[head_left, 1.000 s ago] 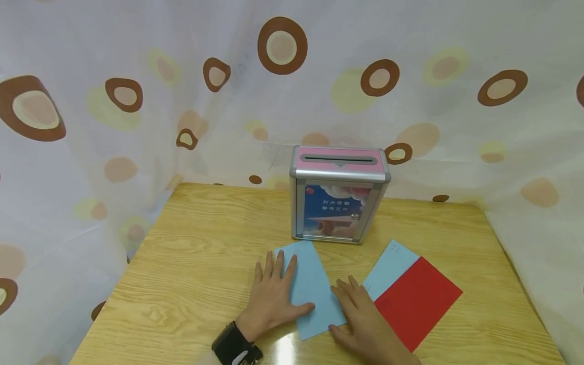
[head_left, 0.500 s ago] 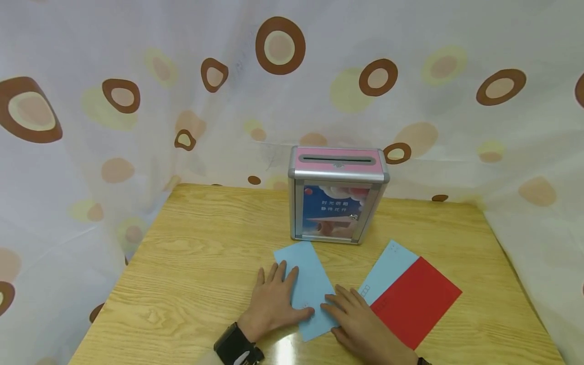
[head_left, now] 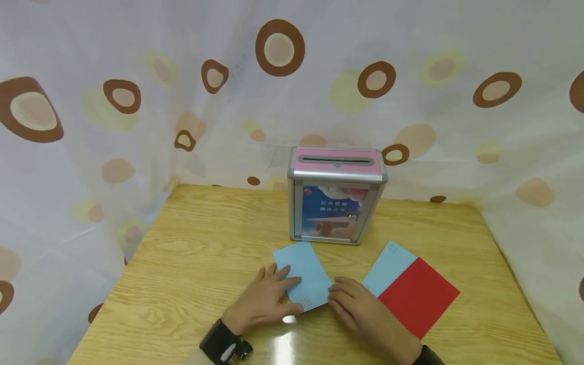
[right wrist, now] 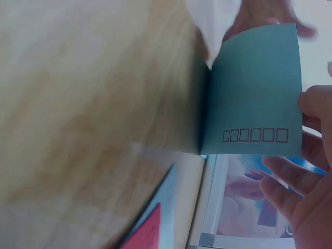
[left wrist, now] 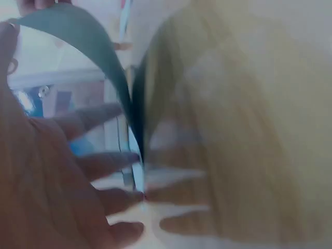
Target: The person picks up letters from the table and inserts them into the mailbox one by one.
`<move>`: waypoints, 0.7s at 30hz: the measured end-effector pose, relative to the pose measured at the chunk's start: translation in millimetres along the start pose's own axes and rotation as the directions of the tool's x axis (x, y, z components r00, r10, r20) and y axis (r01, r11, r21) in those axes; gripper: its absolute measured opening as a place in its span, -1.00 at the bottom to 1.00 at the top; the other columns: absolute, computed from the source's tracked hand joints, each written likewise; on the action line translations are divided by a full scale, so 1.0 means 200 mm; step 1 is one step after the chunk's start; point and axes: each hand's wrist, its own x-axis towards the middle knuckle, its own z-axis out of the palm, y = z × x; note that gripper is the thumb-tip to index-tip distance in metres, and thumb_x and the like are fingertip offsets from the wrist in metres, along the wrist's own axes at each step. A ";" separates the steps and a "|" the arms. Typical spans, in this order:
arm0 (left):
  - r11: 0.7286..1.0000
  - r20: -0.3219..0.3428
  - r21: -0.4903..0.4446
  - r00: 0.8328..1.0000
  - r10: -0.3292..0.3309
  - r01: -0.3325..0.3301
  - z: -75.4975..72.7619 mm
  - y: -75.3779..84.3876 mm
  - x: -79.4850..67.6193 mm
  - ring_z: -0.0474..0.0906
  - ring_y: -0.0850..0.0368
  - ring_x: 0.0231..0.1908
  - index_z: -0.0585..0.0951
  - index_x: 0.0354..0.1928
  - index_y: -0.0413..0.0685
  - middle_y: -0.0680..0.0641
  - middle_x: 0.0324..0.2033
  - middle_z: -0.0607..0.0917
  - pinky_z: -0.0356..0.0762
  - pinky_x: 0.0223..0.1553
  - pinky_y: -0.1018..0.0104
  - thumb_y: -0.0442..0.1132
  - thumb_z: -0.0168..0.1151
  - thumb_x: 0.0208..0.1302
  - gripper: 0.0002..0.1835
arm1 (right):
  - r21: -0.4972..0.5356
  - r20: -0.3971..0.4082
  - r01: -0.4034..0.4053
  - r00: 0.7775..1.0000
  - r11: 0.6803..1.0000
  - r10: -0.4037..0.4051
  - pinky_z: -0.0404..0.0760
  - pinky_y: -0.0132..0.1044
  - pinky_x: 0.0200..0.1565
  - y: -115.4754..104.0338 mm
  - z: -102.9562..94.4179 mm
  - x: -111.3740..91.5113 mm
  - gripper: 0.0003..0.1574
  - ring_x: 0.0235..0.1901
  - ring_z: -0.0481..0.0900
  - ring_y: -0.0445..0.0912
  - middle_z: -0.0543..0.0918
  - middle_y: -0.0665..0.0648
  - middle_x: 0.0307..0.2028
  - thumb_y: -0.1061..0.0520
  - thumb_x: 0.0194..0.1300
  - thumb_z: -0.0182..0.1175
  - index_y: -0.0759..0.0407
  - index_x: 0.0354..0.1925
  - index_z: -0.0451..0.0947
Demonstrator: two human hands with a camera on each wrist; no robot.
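A light blue envelope (head_left: 309, 268) lies slanted between my hands in front of the metal-framed letter box (head_left: 337, 197). Its near part is raised and curved, so the underside with a row of small red squares (right wrist: 254, 136) shows in the right wrist view. My left hand (head_left: 266, 298) has its fingers spread on the envelope's left side, the thumb at the near edge. At the right corner, my right hand (head_left: 360, 312) pinches the envelope by its raised edge. Part of that grip is hidden in the head view.
To the right, a red envelope (head_left: 422, 296) overlaps a second blue envelope (head_left: 392, 266) on the wooden table (head_left: 196, 243). The letter box has a pink top with a slot (head_left: 336, 160). A patterned cloth (head_left: 228, 116) hangs around the back and sides.
My right hand has moved onto the blue envelope's near right corner and raised that edge. My left fingers have slid slightly back. The box and the other envelopes stay in place.
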 end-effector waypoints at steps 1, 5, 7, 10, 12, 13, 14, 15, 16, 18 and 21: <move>0.999 0.005 -0.012 0.999 0.038 -0.038 0.00 -0.01 0.00 0.18 -0.41 0.51 0.52 0.42 0.18 -0.20 0.49 0.40 0.13 0.44 -0.46 0.63 -0.11 0.27 -0.07 | 0.005 -0.011 -0.001 1.000 1.000 0.001 0.69 -0.13 0.14 0.01 0.00 0.01 -0.69 0.12 0.66 0.09 0.72 0.05 -0.07 0.24 0.16 0.47 0.16 -0.08 0.73; 0.990 0.019 -0.030 0.990 0.138 -0.137 0.00 -0.04 -0.01 0.22 -0.27 0.52 0.50 0.44 0.19 -0.10 0.46 0.46 0.11 0.47 -0.43 0.70 -0.04 0.13 0.01 | 0.038 -0.063 0.004 0.998 0.999 -0.002 0.69 -0.28 0.12 0.02 -0.01 0.02 -0.71 0.07 0.65 0.02 0.68 0.10 -0.02 0.27 0.22 0.43 0.21 -0.06 0.70; 0.987 0.005 -0.031 0.988 0.157 -0.157 0.00 -0.04 0.00 0.26 -0.20 0.52 0.50 0.43 0.19 -0.03 0.42 0.51 0.12 0.50 -0.35 0.61 0.15 0.14 -0.05 | 0.063 -0.076 -0.005 0.997 0.998 0.010 0.67 -0.38 0.12 0.02 -0.02 0.02 -0.73 0.06 0.65 -0.03 0.66 0.11 0.01 0.28 0.26 0.41 0.22 -0.05 0.69; 0.980 -0.044 -0.015 0.979 0.199 -0.200 0.01 -0.04 0.01 0.37 -0.10 0.46 0.54 0.38 0.13 0.04 0.34 0.59 0.27 0.50 -0.16 0.28 0.40 0.23 -0.26 | 0.142 -0.102 -0.005 0.995 0.990 0.020 0.63 -0.48 0.13 0.02 -0.02 0.04 -0.73 0.02 0.68 -0.06 0.66 0.13 0.01 0.33 0.29 0.37 0.24 -0.03 0.68; 0.971 -0.088 -0.007 0.968 0.236 -0.237 0.01 -0.04 0.03 0.47 -0.02 0.39 0.58 0.33 0.10 0.07 0.27 0.63 0.41 0.44 0.00 0.05 0.46 0.25 -0.38 | 0.214 -0.122 0.008 0.992 0.977 0.019 0.61 -0.51 0.14 0.01 -0.03 0.06 -0.71 0.00 0.70 -0.05 0.67 0.16 0.00 0.40 0.27 0.34 0.25 -0.03 0.66; 0.968 -0.109 -0.004 0.962 0.250 -0.252 0.01 -0.04 0.03 0.51 0.02 0.36 0.60 0.31 0.08 0.07 0.25 0.65 0.46 0.40 0.08 -0.07 0.48 0.24 -0.42 | 0.247 -0.141 0.025 0.990 0.969 0.010 0.61 -0.51 0.14 0.00 -0.03 0.07 -0.68 -0.02 0.71 -0.03 0.67 0.18 0.00 0.44 0.25 0.33 0.26 -0.03 0.65; 0.964 -0.128 -0.001 0.957 0.262 -0.264 0.00 -0.04 0.04 0.53 0.04 0.32 0.61 0.29 0.07 0.07 0.23 0.66 0.51 0.37 0.14 -0.18 0.48 0.21 -0.43 | 0.280 -0.158 0.041 0.987 0.959 0.004 0.61 -0.51 0.13 0.00 -0.03 0.08 -0.64 -0.03 0.71 -0.01 0.68 0.20 -0.01 0.48 0.23 0.32 0.26 -0.02 0.64; 0.962 -0.145 0.002 0.952 0.269 -0.271 0.00 -0.04 0.04 0.56 0.07 0.30 0.62 0.27 0.07 0.06 0.21 0.67 0.53 0.34 0.18 -0.28 0.47 0.17 -0.43 | 0.308 -0.170 0.052 0.985 0.950 0.001 0.61 -0.51 0.13 -0.01 -0.03 0.09 -0.61 -0.04 0.71 0.01 0.68 0.22 -0.01 0.52 0.21 0.31 0.26 -0.02 0.63; 0.961 -0.165 0.007 0.947 0.275 -0.277 0.00 -0.04 0.04 0.58 0.09 0.27 0.63 0.25 0.06 0.05 0.20 0.67 0.56 0.31 0.22 -0.37 0.46 0.12 -0.41 | 0.328 -0.179 0.059 0.984 0.943 0.001 0.61 -0.52 0.13 -0.02 -0.04 0.10 -0.59 -0.04 0.71 0.02 0.67 0.22 0.00 0.53 0.19 0.31 0.24 -0.02 0.62; 0.958 -0.214 0.025 0.934 0.285 -0.286 0.00 -0.03 0.04 0.60 0.07 0.24 0.66 0.22 0.04 0.02 0.18 0.69 0.57 0.30 0.20 -0.47 0.45 0.06 -0.39 | 0.347 -0.199 0.072 0.980 0.935 -0.002 0.60 -0.53 0.13 -0.03 -0.04 0.11 -0.58 -0.04 0.70 0.03 0.67 0.22 0.01 0.53 0.21 0.30 0.21 -0.01 0.61; 0.958 -0.296 0.051 0.912 0.285 -0.284 -0.01 -0.03 0.05 0.66 0.02 0.18 0.68 0.16 0.00 -0.03 0.12 0.72 0.63 0.23 0.15 -0.54 0.46 0.00 -0.39 | 0.352 -0.234 0.089 0.972 0.932 -0.004 0.61 -0.54 0.11 -0.05 -0.06 0.13 -0.70 -0.04 0.70 0.01 0.67 0.21 0.00 0.44 0.34 0.27 0.19 -0.02 0.62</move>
